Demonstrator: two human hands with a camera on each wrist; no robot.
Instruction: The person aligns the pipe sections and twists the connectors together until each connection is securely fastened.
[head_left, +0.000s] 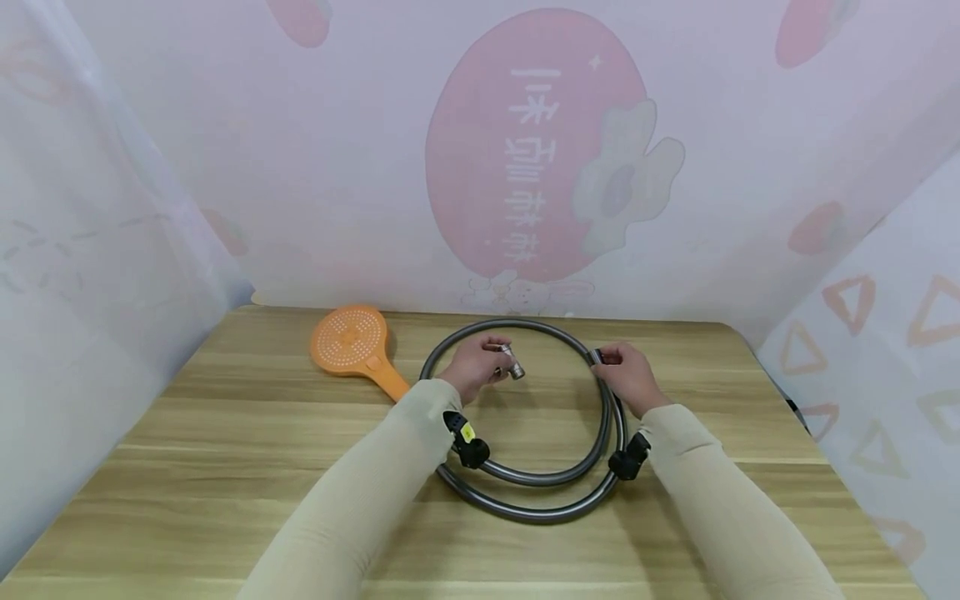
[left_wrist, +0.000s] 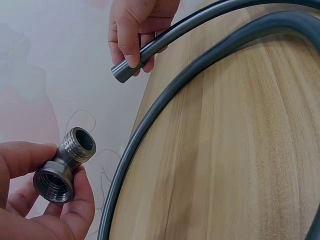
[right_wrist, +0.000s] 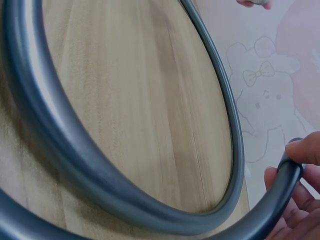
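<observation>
The left hand (head_left: 476, 368) had its thumb and fingers clamped on the fitting (left_wrist: 64, 165), around its body, a hold that left both threaded openings uncovered. The right hand (head_left: 627, 379) was pinched on the hose (head_left: 543, 480) just behind one end, so the rim stuck out past the fingertips, probably to keep a springy piece steady. Fitting and hose end were apart, both raised off the tabletop (head_left: 225, 500). The remaining hose lay there in wide loops below the hands, likely because it was too stiff to bend tighter. Farther left, the shower head (head_left: 350, 337) lay with its handle slanting toward the loops, perhaps put aside to give the hands room
</observation>
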